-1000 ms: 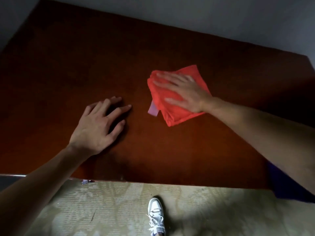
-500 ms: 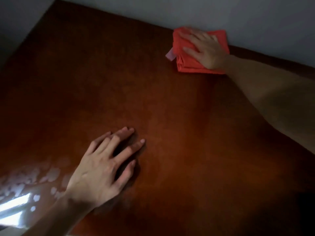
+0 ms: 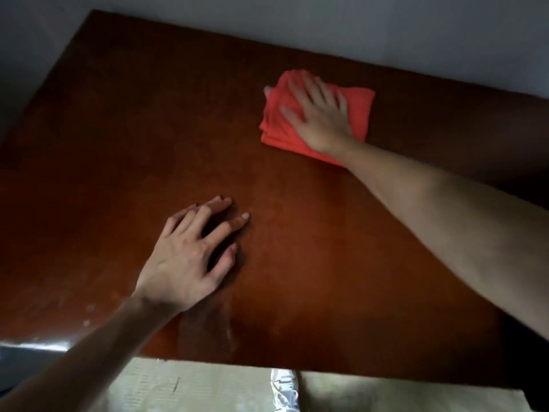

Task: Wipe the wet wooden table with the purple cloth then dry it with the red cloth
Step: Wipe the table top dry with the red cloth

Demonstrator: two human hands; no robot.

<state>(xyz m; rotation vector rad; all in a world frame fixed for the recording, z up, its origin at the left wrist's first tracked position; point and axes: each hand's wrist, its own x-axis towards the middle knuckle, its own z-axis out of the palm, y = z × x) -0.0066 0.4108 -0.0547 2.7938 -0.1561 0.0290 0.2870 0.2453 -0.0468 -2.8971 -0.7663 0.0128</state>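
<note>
Half a second ago the red cloth [image 3: 361, 110] lay right against the far edge of the wooden table [image 3: 118, 144]; it has since come back toward the person, and a strip of bare wood now shows between it and that edge. It sits on the far right part of the tabletop, folded into a thick pad, its near corner hidden under the wrist. The right hand [image 3: 322, 120] has travelled with it and lies flat on top, fingers spread and straight, pressing down rather than gripping; the hand is blurred. A second ago the same cloth was nearer the middle of the tabletop, so it has gone out to the far edge and partly returned.

The left hand [image 3: 185, 263] has kept its place on the near left part of the tabletop, palm down, fingers loosely splayed and a little arched, fingertips touching the wood, holding nothing. Both forearms are bare.

The near edge of the table is back in view, as it was a second ago. A faint damp streak [image 3: 208, 331] shows on the wood beside the left wrist, close to that near edge. Beyond the near edge lie the patterned floor [image 3: 178, 385] and the tip of a white shoe [image 3: 283, 388]. The purple cloth is not in view.
</note>
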